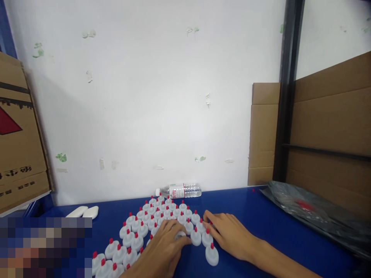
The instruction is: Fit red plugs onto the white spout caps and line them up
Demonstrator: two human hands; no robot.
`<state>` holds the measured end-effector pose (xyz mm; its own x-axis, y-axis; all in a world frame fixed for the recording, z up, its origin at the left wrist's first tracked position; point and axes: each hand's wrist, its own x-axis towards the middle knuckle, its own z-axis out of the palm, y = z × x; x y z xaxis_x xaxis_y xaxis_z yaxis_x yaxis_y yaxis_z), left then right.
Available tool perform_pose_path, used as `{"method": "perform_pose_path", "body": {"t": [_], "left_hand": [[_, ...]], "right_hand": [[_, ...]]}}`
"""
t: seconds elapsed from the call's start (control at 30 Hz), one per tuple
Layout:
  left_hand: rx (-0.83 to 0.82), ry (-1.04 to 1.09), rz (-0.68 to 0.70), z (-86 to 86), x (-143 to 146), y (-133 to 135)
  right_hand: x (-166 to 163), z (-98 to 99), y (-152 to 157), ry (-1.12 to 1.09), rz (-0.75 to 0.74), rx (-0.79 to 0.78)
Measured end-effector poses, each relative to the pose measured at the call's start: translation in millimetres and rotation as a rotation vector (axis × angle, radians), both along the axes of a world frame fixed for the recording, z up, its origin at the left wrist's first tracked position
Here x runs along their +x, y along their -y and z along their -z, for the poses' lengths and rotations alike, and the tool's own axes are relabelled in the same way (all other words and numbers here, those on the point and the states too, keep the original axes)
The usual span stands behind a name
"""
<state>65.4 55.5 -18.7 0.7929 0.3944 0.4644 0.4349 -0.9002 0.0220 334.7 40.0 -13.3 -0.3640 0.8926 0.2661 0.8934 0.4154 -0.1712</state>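
Many small white domed caps with red tips stand in a packed cluster on the blue table (237,208). My left hand (165,243) reaches over the front of the cluster, its thumb and fingers curled about one white cap (180,234). That cap's top is partly covered by the fingers. My right hand (228,233) rests at the cluster's right edge, fingers stretched and apart, beside a red-tipped cap (207,238). A bit of red shows between its fingers; what it belongs to is hidden. Nearest me on the right stands another red-tipped cap (212,255).
A clear water bottle (185,190) lies behind the cluster by the wall. Two white rounded objects (90,212) lie at the left. A dark plastic bag (313,216) is on the right, below cardboard (330,123). A cardboard box (23,154) stands far left.
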Motion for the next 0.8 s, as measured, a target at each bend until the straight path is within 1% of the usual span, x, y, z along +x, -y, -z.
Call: {"method": "perform_pose_path", "body": {"t": [0.27, 0.37, 0.47, 0.53, 0.7, 0.8], "left_hand": [[0.016, -0.017, -0.009, -0.2, -2, -7], [0.121, -0.035, -0.008, 1.7, 0, -8], [0.271, -0.025, 0.044, 6.1, 1, -9], [0.338, -0.023, 0.067, 8.8, 2, -9], [0.39, -0.061, 0.056, 9.0, 3, -2], [0.423, -0.029, 0.064, 8.8, 6, 2]], "right_hand": [[1, 1.9, -1, -0.006, -0.008, 0.004], [1, 3.4, -2, -0.002, -0.01, 0.011], [1, 3.8, -2, 0.009, -0.005, 0.013], [1, 3.3, -2, 0.014, -0.003, 0.01], [0, 1.1, 0, 0.018, 0.005, 0.008], [-1, 0.1, 0, 0.02, 0.006, 0.008]]}}
